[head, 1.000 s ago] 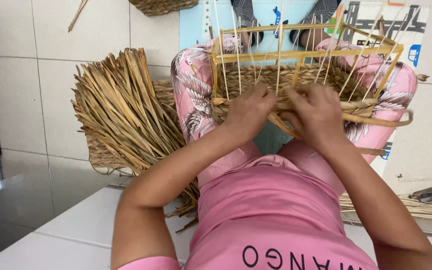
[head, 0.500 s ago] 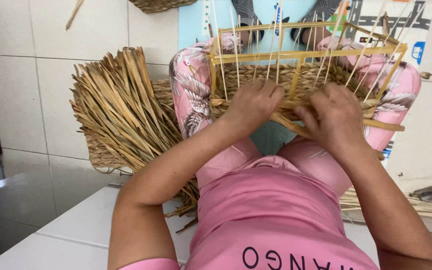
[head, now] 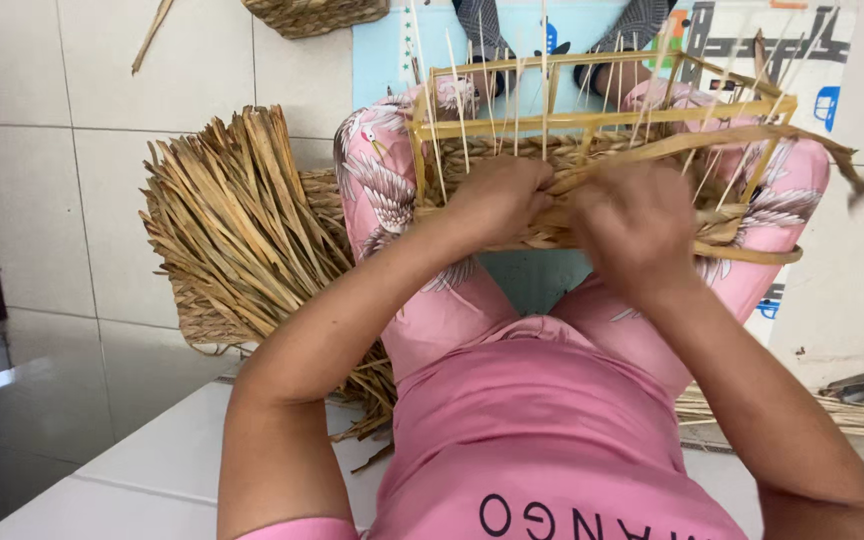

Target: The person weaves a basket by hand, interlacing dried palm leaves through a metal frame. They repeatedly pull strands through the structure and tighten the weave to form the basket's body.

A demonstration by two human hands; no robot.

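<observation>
Half-woven basket frame [head: 602, 120] propped on the knees to steady it, left hand [head: 497, 198] curled tight over the near rim as a brace, right hand [head: 637, 225] closed around a flat reed strand [head: 732, 140], drawn taut between thin upright stakes [head: 457, 95].

Tiled floor [head: 102, 180] under dried-leaf bundle [head: 232, 220]

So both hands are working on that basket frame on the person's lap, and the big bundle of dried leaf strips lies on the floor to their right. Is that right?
Not quite: in the head view the bundle of dried leaf strips lies to the person's left, not right. The left hand and right hand do both work on the basket frame.
</observation>
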